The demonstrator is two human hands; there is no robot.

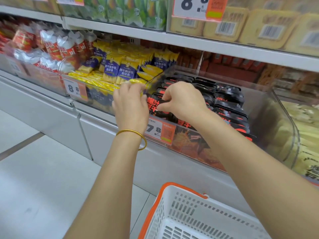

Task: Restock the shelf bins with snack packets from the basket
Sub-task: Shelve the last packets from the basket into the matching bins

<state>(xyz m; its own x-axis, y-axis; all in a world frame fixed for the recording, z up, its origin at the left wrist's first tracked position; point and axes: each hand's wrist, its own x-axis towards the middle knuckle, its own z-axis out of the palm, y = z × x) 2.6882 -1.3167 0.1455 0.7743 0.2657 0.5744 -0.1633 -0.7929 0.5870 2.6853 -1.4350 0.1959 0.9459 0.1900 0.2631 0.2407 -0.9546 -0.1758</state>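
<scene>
My right hand (183, 100) pinches a black and red snack packet (156, 105) at the front left corner of the clear bin (269, 100) of black packets. My left hand (130, 102), with a gold bangle on its wrist, reaches over the divider between that bin and the bin of yellow and blue packets (119, 71); its fingertips are at a yellow packet (138, 81), and the grip is blurred. The white basket with an orange rim (189, 214) hangs at the bottom, and the part in view holds nothing.
Red and white packets (48, 47) fill the bin at the left. Pale yellow packets (307, 131) lie in the bin at the right. An upper shelf edge (189, 40) runs above with green packs and yellow boxes. Price tags (159, 131) hang on the bin fronts.
</scene>
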